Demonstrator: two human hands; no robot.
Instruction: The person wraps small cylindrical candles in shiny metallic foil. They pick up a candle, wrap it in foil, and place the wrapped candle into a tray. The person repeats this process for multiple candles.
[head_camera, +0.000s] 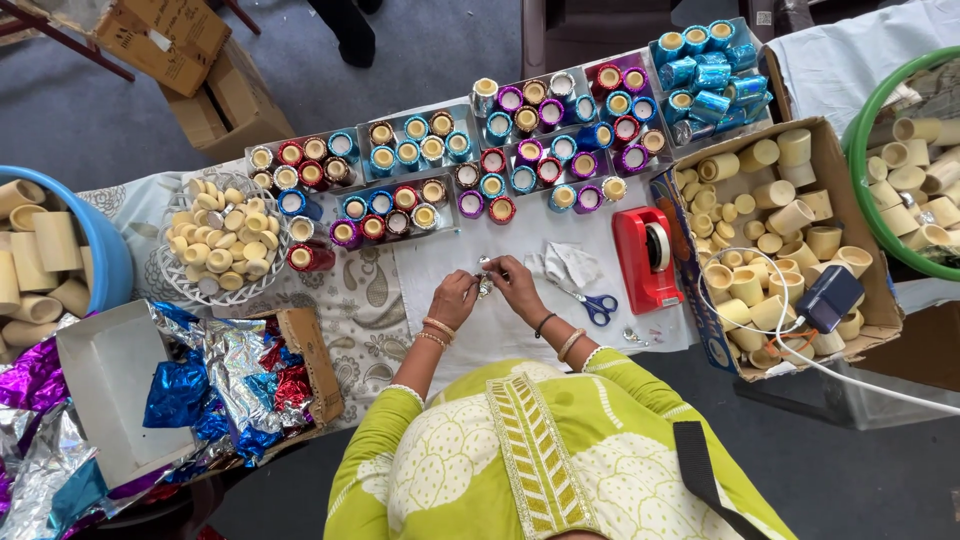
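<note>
My left hand and right hand pinch one silver-wrapped cup at the bench centre; dozens of finished foil cups sit at twelve o'clock, bare cups at three remain.

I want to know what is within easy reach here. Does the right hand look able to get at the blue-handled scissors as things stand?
Probably yes. The right hand is busy on a small silver piece together with the left hand, but the scissors lie close beside it on bare white paper, with nothing between.
</note>
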